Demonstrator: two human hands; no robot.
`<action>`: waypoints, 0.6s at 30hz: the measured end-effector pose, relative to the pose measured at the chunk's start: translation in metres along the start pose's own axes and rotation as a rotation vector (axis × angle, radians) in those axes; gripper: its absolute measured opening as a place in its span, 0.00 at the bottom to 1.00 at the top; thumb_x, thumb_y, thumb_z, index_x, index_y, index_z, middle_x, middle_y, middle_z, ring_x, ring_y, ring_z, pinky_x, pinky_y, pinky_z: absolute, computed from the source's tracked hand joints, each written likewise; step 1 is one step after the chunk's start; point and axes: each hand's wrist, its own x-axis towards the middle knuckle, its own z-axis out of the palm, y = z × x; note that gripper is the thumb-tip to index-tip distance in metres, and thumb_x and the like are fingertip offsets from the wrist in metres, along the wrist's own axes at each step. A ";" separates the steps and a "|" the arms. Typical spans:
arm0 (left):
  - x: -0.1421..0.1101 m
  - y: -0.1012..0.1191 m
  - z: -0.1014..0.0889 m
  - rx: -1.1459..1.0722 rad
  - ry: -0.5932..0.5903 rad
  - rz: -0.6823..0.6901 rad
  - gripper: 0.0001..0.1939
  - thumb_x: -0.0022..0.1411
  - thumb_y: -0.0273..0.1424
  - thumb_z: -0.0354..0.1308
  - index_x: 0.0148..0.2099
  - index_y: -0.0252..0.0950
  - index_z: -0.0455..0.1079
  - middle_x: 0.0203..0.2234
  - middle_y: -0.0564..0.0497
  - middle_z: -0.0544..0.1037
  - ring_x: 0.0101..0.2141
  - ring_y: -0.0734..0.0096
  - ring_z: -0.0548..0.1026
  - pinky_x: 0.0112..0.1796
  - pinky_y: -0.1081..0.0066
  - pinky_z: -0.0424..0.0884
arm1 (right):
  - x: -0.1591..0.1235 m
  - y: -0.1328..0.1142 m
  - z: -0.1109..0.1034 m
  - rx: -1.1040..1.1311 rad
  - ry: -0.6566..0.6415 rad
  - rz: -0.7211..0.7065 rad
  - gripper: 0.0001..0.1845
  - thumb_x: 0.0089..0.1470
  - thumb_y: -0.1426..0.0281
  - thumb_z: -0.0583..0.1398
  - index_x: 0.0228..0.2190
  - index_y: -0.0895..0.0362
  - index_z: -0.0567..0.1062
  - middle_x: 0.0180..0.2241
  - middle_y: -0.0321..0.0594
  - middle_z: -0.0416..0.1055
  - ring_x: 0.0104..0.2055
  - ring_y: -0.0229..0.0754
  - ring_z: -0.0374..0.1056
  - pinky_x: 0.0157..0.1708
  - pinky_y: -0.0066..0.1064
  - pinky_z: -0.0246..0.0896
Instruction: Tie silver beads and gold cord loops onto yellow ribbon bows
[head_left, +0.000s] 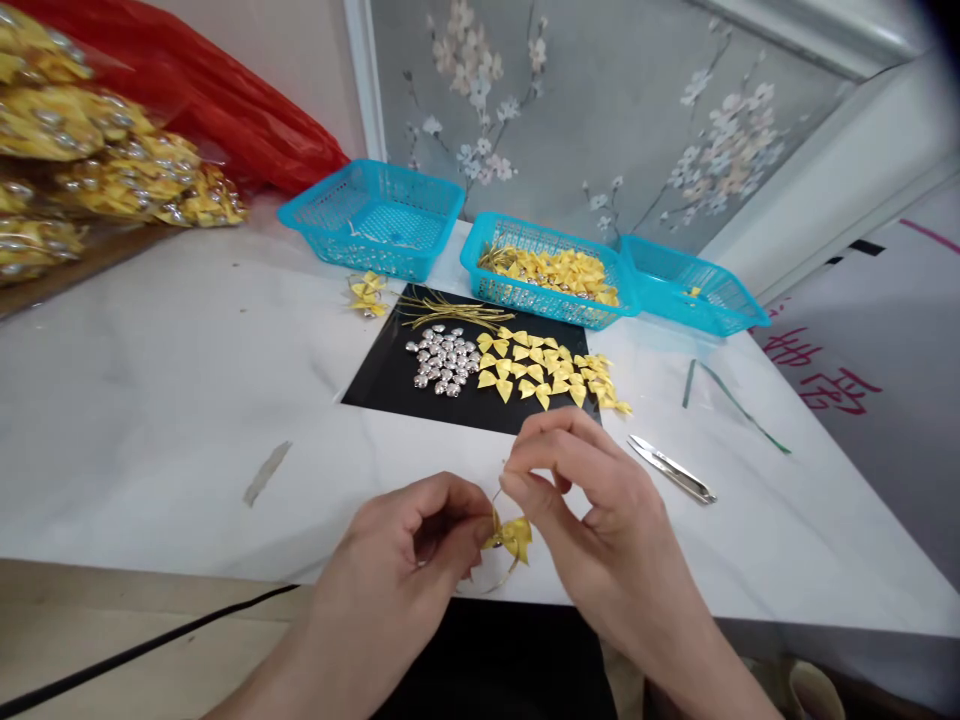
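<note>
Near the table's front edge, my left hand (420, 545) is closed, its thumb and fingers pinching a yellow ribbon bow (517, 538). A thin gold cord (496, 492) rises from the bow, and my right hand (592, 510) pinches its upper end. Part of the cord also curves below the bow; a small silver bit shows at its middle. Beyond my hands a black mat (382, 375) bears silver bells (444, 360), loose yellow bows (536, 368) and several gold cords (457, 312). Silver snips (673, 468) lie to the right of my right hand.
Three blue baskets stand at the back: a left one (360, 250), a middle one (555, 300) with yellow bows, a right one (712, 310). Bagged bow-and-bell pieces (97, 150) lie far left. A finished-looking bow (367, 293), grey strip (268, 472) and green ribbon (739, 405) lie on the table.
</note>
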 end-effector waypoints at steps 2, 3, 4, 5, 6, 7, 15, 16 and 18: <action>-0.001 0.001 0.000 -0.040 -0.030 -0.015 0.07 0.56 0.34 0.59 0.26 0.41 0.73 0.18 0.55 0.74 0.22 0.67 0.71 0.24 0.72 0.67 | 0.005 0.003 -0.002 0.109 0.013 0.046 0.10 0.60 0.79 0.59 0.29 0.56 0.73 0.32 0.34 0.69 0.34 0.33 0.67 0.30 0.22 0.64; -0.002 0.001 0.000 -0.054 -0.047 -0.018 0.07 0.56 0.33 0.59 0.26 0.40 0.73 0.18 0.55 0.74 0.22 0.68 0.70 0.24 0.72 0.66 | 0.007 0.005 -0.002 0.206 0.015 0.089 0.08 0.61 0.77 0.59 0.29 0.56 0.73 0.33 0.34 0.70 0.34 0.34 0.68 0.27 0.22 0.64; -0.003 0.000 -0.001 -0.062 -0.067 -0.019 0.07 0.57 0.33 0.59 0.27 0.40 0.73 0.19 0.55 0.73 0.22 0.68 0.70 0.25 0.72 0.66 | 0.008 0.006 -0.001 0.334 0.006 0.147 0.07 0.62 0.74 0.59 0.30 0.55 0.73 0.33 0.35 0.70 0.34 0.35 0.70 0.24 0.21 0.64; -0.004 0.000 -0.001 -0.067 -0.090 -0.019 0.08 0.58 0.34 0.58 0.28 0.40 0.73 0.20 0.55 0.73 0.23 0.68 0.70 0.26 0.72 0.66 | 0.009 0.008 0.001 0.484 -0.019 0.217 0.07 0.64 0.71 0.59 0.31 0.55 0.72 0.33 0.35 0.70 0.34 0.35 0.72 0.21 0.19 0.64; -0.004 0.000 -0.001 -0.071 -0.116 -0.023 0.08 0.59 0.34 0.57 0.29 0.40 0.72 0.21 0.55 0.72 0.24 0.69 0.69 0.26 0.72 0.66 | 0.010 0.010 0.003 0.639 -0.059 0.287 0.07 0.65 0.68 0.59 0.33 0.54 0.72 0.34 0.34 0.71 0.33 0.35 0.74 0.19 0.19 0.64; -0.004 0.000 -0.001 -0.072 -0.137 -0.029 0.08 0.60 0.34 0.56 0.29 0.40 0.71 0.22 0.56 0.71 0.24 0.69 0.68 0.26 0.72 0.65 | 0.011 0.011 0.005 0.776 -0.104 0.348 0.08 0.65 0.65 0.59 0.33 0.54 0.70 0.34 0.33 0.71 0.31 0.35 0.75 0.18 0.19 0.66; -0.004 0.000 -0.002 -0.106 -0.196 -0.043 0.11 0.62 0.36 0.55 0.28 0.39 0.67 0.22 0.58 0.66 0.24 0.72 0.62 0.26 0.72 0.60 | 0.019 0.017 0.013 0.953 -0.152 0.427 0.09 0.67 0.67 0.57 0.33 0.54 0.66 0.31 0.30 0.71 0.23 0.28 0.69 0.22 0.19 0.70; -0.004 0.000 -0.002 -0.105 -0.202 -0.047 0.11 0.61 0.35 0.55 0.28 0.39 0.67 0.21 0.57 0.66 0.24 0.72 0.62 0.26 0.72 0.60 | 0.020 0.017 0.014 0.947 -0.141 0.422 0.09 0.67 0.68 0.57 0.32 0.54 0.66 0.30 0.30 0.70 0.22 0.27 0.68 0.22 0.19 0.69; -0.004 -0.002 -0.001 -0.105 -0.210 -0.051 0.10 0.61 0.34 0.54 0.27 0.39 0.67 0.21 0.57 0.67 0.24 0.72 0.62 0.25 0.72 0.61 | 0.023 0.018 0.016 0.952 -0.116 0.415 0.09 0.67 0.68 0.58 0.32 0.54 0.66 0.29 0.29 0.70 0.22 0.27 0.67 0.22 0.19 0.67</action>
